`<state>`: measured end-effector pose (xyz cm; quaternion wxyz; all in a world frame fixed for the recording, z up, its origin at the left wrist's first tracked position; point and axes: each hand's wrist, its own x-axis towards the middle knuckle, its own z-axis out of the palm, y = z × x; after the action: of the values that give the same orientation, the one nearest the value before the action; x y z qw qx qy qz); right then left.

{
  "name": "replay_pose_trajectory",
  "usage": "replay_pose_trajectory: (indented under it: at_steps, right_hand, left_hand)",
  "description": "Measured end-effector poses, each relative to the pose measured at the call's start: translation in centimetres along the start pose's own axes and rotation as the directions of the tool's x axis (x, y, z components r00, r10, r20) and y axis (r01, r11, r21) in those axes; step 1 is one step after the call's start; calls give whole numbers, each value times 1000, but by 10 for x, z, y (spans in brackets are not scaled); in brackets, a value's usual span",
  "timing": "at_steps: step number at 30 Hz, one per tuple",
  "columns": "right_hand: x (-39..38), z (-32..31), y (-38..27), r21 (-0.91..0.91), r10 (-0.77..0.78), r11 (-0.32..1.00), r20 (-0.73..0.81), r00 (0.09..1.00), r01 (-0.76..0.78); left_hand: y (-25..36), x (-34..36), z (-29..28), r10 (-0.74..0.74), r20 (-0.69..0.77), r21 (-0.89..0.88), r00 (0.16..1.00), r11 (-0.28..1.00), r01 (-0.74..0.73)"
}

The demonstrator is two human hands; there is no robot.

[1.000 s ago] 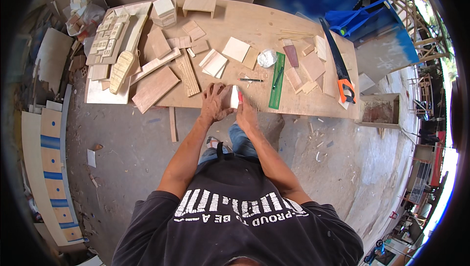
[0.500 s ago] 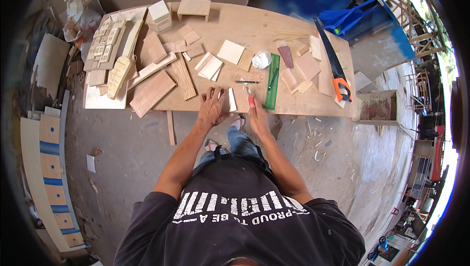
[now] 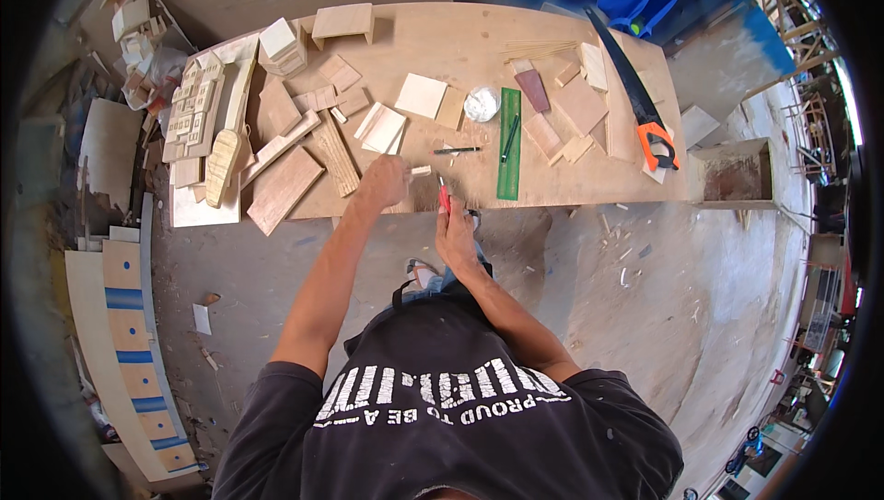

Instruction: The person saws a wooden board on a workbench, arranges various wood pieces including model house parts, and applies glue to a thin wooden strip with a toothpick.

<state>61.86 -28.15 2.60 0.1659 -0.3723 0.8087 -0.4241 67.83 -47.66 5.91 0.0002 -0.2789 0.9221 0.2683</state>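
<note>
At the table's near edge, my left hand (image 3: 387,180) is closed, its fingertips at a small pale wood piece (image 3: 421,171) that juts out to the right. To the right, my right hand (image 3: 457,238) wraps round a red-handled knife (image 3: 444,196), whose thin metal tip points away from me. Just beyond the hands lies a dark pen (image 3: 458,150). A green ruler (image 3: 508,155) rests further right with a second dark pen (image 3: 510,136) on top. Past the pens stands a small round tub of white stuff (image 3: 482,104).
Wood pieces cover the left of the table (image 3: 442,40), beside a carved wooden building model (image 3: 195,109). A handsaw (image 3: 635,95) with an orange handle lies at the right, near a maroon wood piece (image 3: 531,90). An open box (image 3: 734,174) stands off the right end.
My right hand and the knife have moved left and nearer to me. The left hand has closed up; the white board face beside it no longer shows. The view has shifted slightly.
</note>
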Motion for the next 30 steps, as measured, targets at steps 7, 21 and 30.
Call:
replay_pose_trajectory:
  at_steps: [7,21,30]
  right_hand:
    - [7,-5,-24,-89,118,990,71,991,-111]
    - [13,9,-4,-103,140,986,76,987,-132]
    - [19,2,-23,-100,196,978,108,975,-185]
  left_hand:
    - [-3,12,-8,-80,125,-21,989,996,83]
    - [-1,11,-4,-32,105,17,994,999,31]
    - [-2,12,-3,-26,134,37,991,999,21]
